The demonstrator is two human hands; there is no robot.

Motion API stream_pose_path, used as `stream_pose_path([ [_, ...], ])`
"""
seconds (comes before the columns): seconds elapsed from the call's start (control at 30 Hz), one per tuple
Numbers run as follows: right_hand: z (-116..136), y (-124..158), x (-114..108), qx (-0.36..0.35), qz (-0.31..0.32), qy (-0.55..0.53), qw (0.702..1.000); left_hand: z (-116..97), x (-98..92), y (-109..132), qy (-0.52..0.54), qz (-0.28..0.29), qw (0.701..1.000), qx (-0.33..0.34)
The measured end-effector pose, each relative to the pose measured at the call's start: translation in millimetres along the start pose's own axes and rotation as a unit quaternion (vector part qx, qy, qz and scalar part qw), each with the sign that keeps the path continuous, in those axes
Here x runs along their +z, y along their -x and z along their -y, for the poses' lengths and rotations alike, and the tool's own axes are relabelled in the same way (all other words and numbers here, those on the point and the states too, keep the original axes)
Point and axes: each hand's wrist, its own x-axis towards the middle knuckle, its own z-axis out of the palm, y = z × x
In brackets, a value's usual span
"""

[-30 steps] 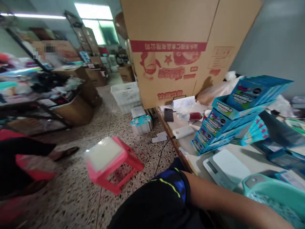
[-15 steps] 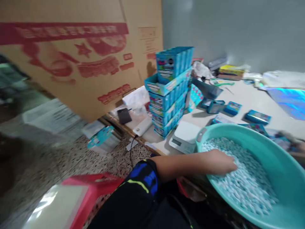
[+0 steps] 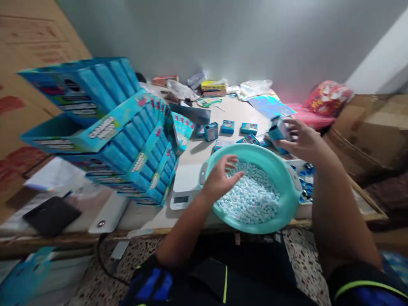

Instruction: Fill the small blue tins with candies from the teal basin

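Over teal basin (image 3: 251, 148), left hand (image 3: 219, 178) spread

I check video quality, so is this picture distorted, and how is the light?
In the head view, the lens stretches the blue box stack near the left edge; light is soft and even, shadows faint; the shiny sheet shows glare.

Bright, even indoor light washes over the table (image 3: 237, 112) and the grey wall (image 3: 223, 38), leaving soft shadows beside the teal basin (image 3: 251, 212) and the stacked blue boxes (image 3: 105, 127). The holographic sheet (image 3: 270, 106) gives off a faint glare. Wide-angle distortion stretches the picture's edges, and the nearest boxes look slightly soft
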Motion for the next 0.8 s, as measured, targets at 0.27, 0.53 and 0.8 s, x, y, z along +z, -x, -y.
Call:
stream_pose_path([
  [0.27, 70, 39, 75, -0.074, 0.230, -0.382, 0.892, 13, -24.3, -44, 0.049, 0.130, 0.987, 0.083],
  [0.53, 42, 38, 101, 0.050, 0.058, -0.367, 0.927, 12, -30.6, -39, 0.013, 0.032, 0.997, 0.068],
  [0.8, 8, 3, 111, 0.007, 0.220, 0.132, 0.967, 31, -19.6, -56, 0.134, -0.009, 0.991, -0.022],
])
